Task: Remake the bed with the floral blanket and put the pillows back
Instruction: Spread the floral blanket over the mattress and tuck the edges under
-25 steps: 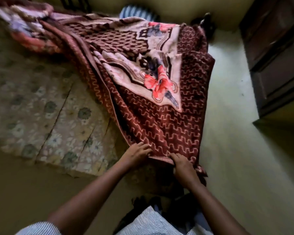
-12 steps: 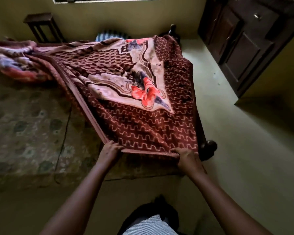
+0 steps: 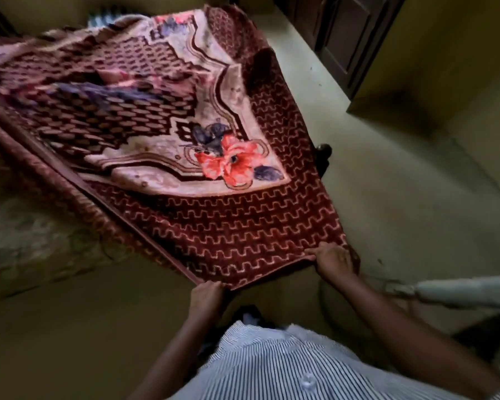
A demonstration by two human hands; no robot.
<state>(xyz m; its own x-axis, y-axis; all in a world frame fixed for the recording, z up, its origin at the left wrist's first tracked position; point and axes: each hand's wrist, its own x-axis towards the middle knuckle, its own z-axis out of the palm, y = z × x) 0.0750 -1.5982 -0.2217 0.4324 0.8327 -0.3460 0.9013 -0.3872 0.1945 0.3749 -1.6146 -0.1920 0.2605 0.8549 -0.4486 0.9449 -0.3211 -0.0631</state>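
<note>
Left hand (image 3: pixel 207 295) grips the near hem of the floral blanket (image 3: pixel 228 235) at its left corner, fingers curled round the edge; right hand (image 3: pixel 334 259) pinches the same hem near the right corner, fingers on top, thumb hidden under the cloth. Blanket is held up off the floor (image 3: pixel 387 203) and stretches from both hands away over the bed, red flower panel up, far part blurred, patterned mattress (image 3: pixel 26 243) bare just beside its left edge. Dark bedpost knob (image 3: pixel 324 150) sits just beside the blanket's right edge, dark wooden cabinet (image 3: pixel 344 39) top right, striped shirt (image 3: pixel 272 368) at bottom
</note>
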